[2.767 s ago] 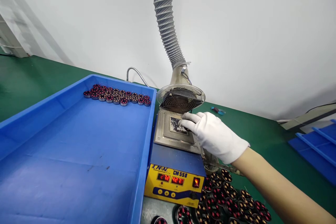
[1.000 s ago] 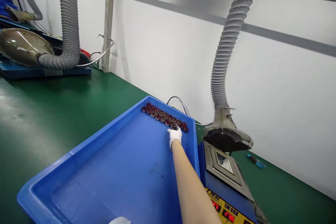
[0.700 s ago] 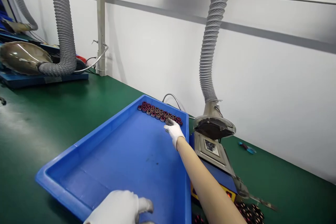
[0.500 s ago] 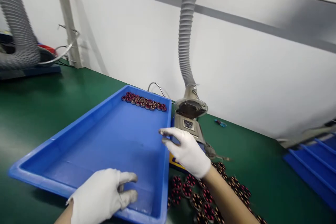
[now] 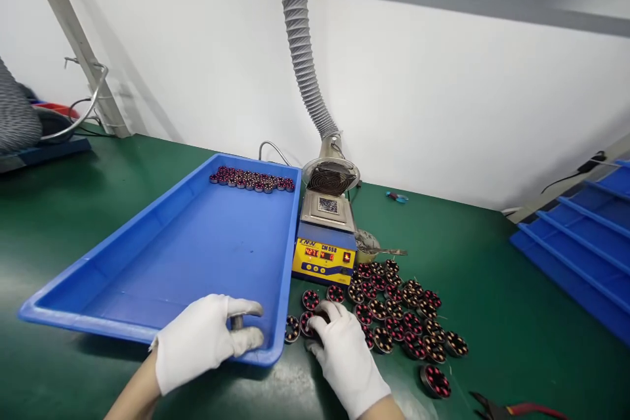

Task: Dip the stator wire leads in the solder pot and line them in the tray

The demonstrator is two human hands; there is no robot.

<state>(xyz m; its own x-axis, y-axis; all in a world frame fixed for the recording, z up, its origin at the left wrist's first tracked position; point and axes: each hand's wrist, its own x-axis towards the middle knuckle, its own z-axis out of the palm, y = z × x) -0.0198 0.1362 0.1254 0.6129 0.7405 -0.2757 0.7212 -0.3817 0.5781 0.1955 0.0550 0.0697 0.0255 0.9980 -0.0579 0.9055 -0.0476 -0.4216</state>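
My left hand (image 5: 211, 338), in a white glove with grimy fingertips, hovers over the near right corner of a long blue tray (image 5: 170, 262). Its thumb and fingers are apart, and I make out nothing held. On the green table, just right of that corner, my right hand (image 5: 344, 354), also gloved, has its fingers curled down around a small round motor stator (image 5: 306, 323) with red and black windings; the fingers partly hide it. More such stators (image 5: 394, 308), some red and some copper-coloured, crowd the table to the right of this hand. Several rows of stators (image 5: 253, 180) sit at the tray's far end.
Beyond my right hand stands a yellow and blue solder pot (image 5: 325, 259) with a lit display, under a fume hood (image 5: 331, 174) on a grey hose. A small pot (image 5: 367, 246) is beside it. Cutters (image 5: 512, 410) lie front right; blue trays (image 5: 581, 243) lie at far right.
My right hand has come down from above the tray's right edge to the stators on the table. My left hand stays over the tray corner. The view has turned right.
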